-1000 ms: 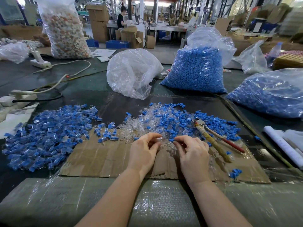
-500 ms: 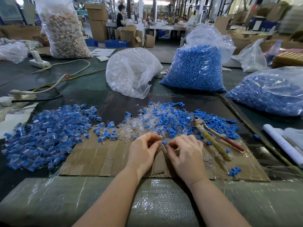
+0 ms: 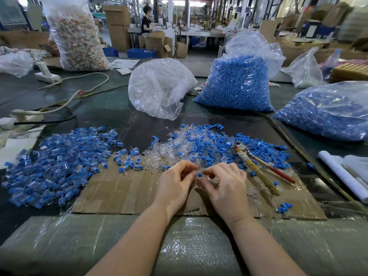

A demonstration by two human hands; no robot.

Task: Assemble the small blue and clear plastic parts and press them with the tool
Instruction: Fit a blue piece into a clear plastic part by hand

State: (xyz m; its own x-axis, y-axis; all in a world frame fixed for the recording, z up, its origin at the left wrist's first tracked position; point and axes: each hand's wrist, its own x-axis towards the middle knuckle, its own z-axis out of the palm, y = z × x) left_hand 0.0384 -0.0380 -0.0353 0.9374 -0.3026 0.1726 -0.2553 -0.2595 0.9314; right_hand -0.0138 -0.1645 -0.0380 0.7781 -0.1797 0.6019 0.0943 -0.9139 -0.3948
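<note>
My left hand (image 3: 175, 182) and my right hand (image 3: 225, 184) meet over the cardboard sheet (image 3: 123, 192), fingertips together. Between them is a small blue part (image 3: 199, 174), pinched by my right hand, and my left hand pinches a clear plastic part that is hard to make out. A mixed heap of loose blue and clear parts (image 3: 199, 144) lies just beyond my hands. The pliers-like tool (image 3: 256, 168) with wrapped handles lies to the right of my right hand, untouched. A pile of joined blue-and-clear pieces (image 3: 57, 164) spreads on the left.
A clear bag (image 3: 159, 88) and bags of blue parts (image 3: 235, 84) (image 3: 326, 112) stand behind the heap. Cables and a white power strip (image 3: 47, 76) lie far left. A paper roll (image 3: 342, 174) rests at the right. Bubble wrap (image 3: 189, 246) covers the near edge.
My right hand moved left from the heap with a blue part and met my left hand. Both hands now hold parts together at the fingertips.
</note>
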